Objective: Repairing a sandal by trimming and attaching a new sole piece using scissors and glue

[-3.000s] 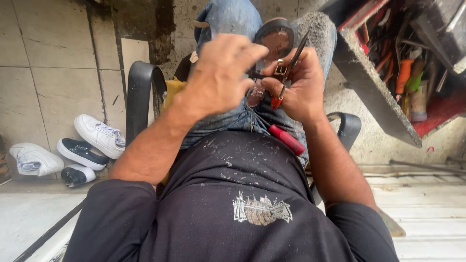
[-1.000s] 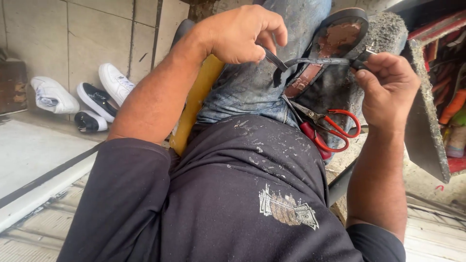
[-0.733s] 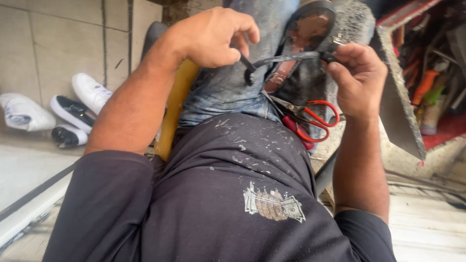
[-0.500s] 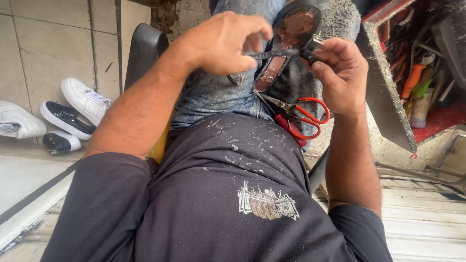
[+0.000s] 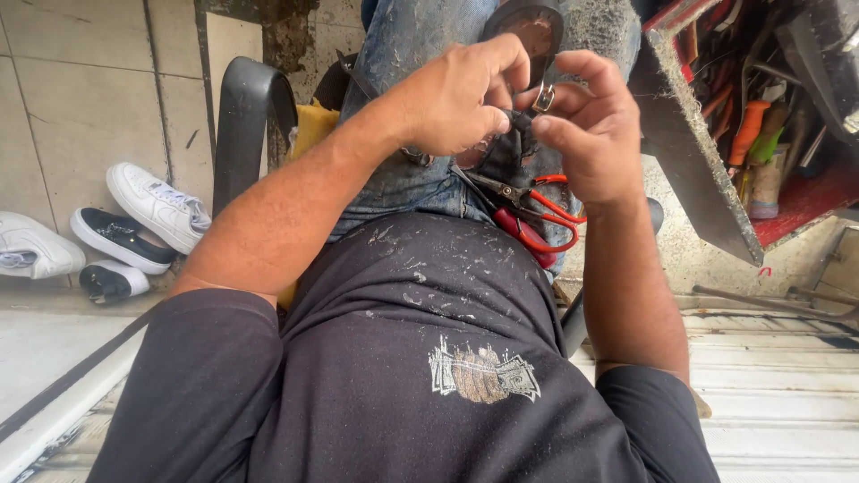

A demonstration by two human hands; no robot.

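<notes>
Right now both my hands meet over my lap, working on a dark strap (image 5: 508, 148) with a small metal buckle (image 5: 543, 97). My left hand (image 5: 461, 98) is curled, its fingertips pinching the strap from the left side, while my right hand (image 5: 591, 134) grips it from the right, thumb and forefinger closed near the buckle. The strap hangs between the two hands, touching both, and seems to belong to a dark sandal (image 5: 534, 27) whose sole shows just beyond my fingers, resting on my jeans (image 5: 403, 54). Just below my right hand, a pair of red-handled scissors (image 5: 537, 215) lies on my lap, close to my wrist but not held. My black shirt (image 5: 420, 358) is flecked with pale scraps. Off past my left forearm, white and black sneakers (image 5: 134, 224) sit on the tiled floor, well apart from my hands. Beyond my right hand stands an open tool box (image 5: 761, 134) crowded with tools I cannot tell apart.
</notes>
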